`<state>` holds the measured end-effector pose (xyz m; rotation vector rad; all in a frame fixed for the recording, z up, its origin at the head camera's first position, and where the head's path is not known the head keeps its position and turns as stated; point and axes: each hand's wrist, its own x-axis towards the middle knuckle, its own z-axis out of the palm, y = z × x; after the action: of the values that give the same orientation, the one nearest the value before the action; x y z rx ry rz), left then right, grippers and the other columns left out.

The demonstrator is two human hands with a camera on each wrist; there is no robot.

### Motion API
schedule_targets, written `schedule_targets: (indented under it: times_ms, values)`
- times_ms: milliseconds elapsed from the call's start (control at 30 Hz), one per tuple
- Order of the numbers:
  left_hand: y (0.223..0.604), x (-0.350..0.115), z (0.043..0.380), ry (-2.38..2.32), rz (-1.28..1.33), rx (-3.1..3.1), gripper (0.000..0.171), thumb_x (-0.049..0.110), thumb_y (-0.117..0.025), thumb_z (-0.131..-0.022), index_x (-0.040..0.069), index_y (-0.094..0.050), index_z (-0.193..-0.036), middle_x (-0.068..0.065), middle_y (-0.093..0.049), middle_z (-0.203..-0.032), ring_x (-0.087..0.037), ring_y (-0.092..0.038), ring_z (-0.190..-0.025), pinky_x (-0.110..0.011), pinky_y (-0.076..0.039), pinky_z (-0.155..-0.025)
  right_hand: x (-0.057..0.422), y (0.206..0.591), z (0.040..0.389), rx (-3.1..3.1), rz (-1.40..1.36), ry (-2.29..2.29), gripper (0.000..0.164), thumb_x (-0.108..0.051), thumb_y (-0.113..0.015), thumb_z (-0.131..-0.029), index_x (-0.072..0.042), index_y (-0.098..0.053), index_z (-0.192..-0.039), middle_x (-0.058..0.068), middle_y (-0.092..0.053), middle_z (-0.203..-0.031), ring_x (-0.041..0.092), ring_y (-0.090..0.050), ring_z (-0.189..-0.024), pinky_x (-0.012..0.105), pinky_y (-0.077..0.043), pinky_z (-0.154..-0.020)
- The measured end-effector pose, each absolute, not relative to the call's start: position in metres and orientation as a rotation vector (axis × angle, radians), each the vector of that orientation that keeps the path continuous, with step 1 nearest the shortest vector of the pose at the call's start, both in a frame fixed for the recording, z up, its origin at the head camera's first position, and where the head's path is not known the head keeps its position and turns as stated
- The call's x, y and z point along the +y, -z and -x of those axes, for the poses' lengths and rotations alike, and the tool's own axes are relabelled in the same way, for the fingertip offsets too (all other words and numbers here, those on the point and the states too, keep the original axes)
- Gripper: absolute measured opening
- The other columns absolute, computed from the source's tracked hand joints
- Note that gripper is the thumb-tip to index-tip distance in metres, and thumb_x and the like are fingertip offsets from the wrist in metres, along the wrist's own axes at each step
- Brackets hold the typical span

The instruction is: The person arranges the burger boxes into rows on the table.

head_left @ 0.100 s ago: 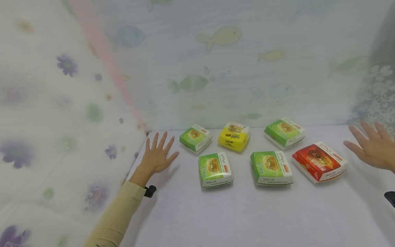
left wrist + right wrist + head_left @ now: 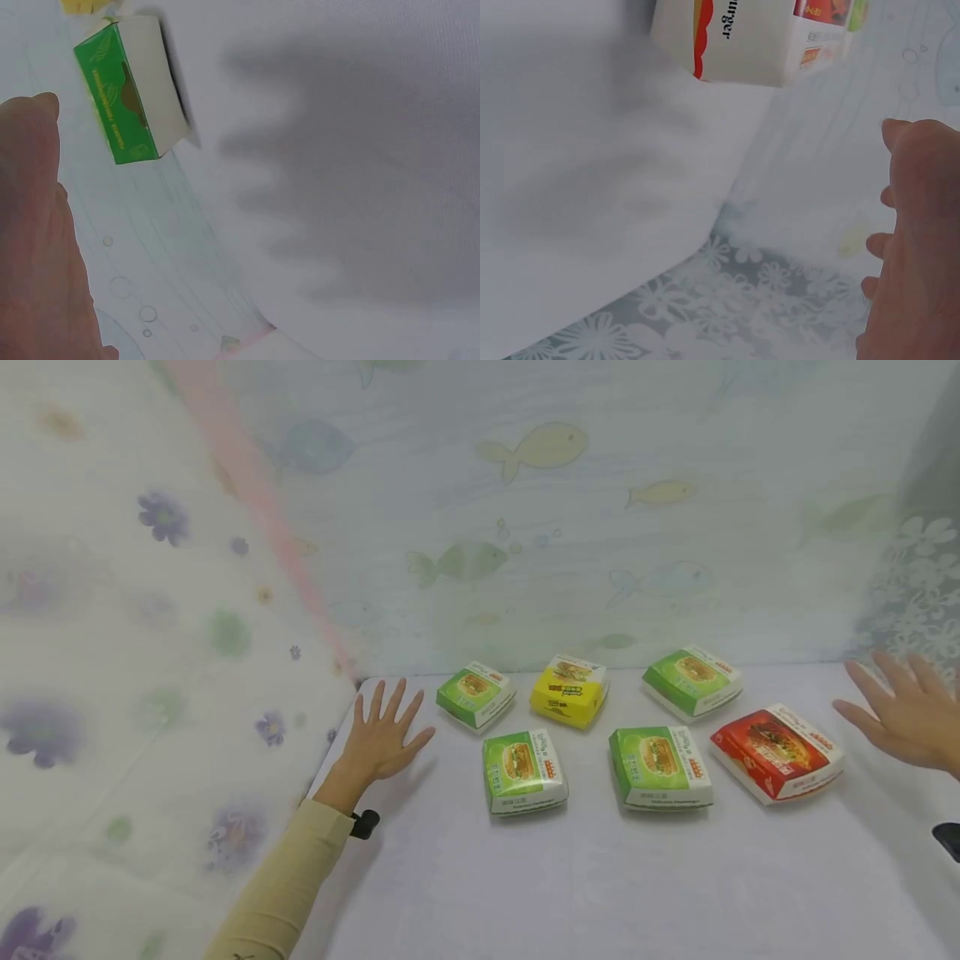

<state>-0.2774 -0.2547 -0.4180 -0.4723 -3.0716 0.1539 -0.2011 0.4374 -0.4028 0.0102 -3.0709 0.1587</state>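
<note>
My left hand [image 2: 381, 739] hovers with fingers spread at the table's left side and holds nothing. Nearest to it is a small green burger box [image 2: 474, 696]; the left wrist view shows that box's green side [image 2: 120, 94]. My right hand [image 2: 911, 714], partly cut off by the frame edge, is spread and holds nothing. Beside it lies a red burger box [image 2: 778, 753], its white side [image 2: 742, 45] visible in the right wrist view. Between the hands sit a yellow burger box [image 2: 569, 691] and green burger boxes at front left [image 2: 525, 772], front middle [image 2: 660, 768] and back right [image 2: 692, 682].
The boxes stand on a white-covered table [image 2: 585, 893]. A curtain with fish prints [image 2: 555, 543] hangs behind the table, and a flower-print curtain [image 2: 150, 652] borders the left side. Each wrist wears a black device [image 2: 365, 824].
Almost nothing differs. My right hand has shifted very slightly, while the left hand and the boxes keep their places.
</note>
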Motion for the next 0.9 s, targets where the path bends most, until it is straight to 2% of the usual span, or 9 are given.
schedule_targets:
  times_ms: [133,333,667,900]
  values:
    - [0.417,-0.254,0.277,-0.137,0.468,-3.071,0.077,0.067,-0.028,-0.104,0.024,-0.013,-0.166,-0.009,0.003,-0.172,-0.040,0.012,-0.156,-0.068,0.005,-0.120,0.434,0.398,0.203,-3.070,0.003,-0.119,0.093,-0.060,-0.040,-0.104,0.004,0.000,-0.158,0.039,0.012,-0.159,0.059,0.022,-0.144,0.069,0.025,-0.109]
    - [0.416,-0.255,0.275,-0.110,0.456,-3.071,0.078,0.068,-0.028,-0.104,0.023,-0.014,-0.166,-0.011,0.003,-0.172,-0.042,0.009,-0.156,-0.070,0.003,-0.119,0.426,0.394,0.204,-3.068,-0.022,-0.025,0.089,-0.042,-0.056,-0.100,0.001,-0.005,-0.160,0.037,0.007,-0.161,0.058,0.018,-0.145,0.067,0.026,-0.108]
    - [0.415,-0.257,0.274,-0.035,0.438,-3.082,0.077,0.067,-0.025,-0.104,0.024,-0.011,-0.166,-0.009,0.008,-0.172,-0.039,0.015,-0.155,-0.069,0.006,-0.119,0.408,0.388,0.205,-3.026,-0.097,-0.050,0.084,-0.046,-0.051,-0.103,0.000,-0.011,-0.160,0.037,-0.002,-0.161,0.059,0.012,-0.146,0.070,0.023,-0.109]
    - [0.413,-0.254,0.272,-0.017,0.437,-3.066,0.078,0.067,-0.027,-0.104,0.023,-0.011,-0.166,-0.010,0.006,-0.172,-0.040,0.014,-0.155,-0.070,0.005,-0.119,0.391,0.383,0.208,-3.011,-0.166,-0.041,0.082,-0.037,-0.056,-0.101,-0.002,-0.012,-0.161,0.036,-0.007,-0.162,0.060,0.004,-0.146,0.071,0.022,-0.109]
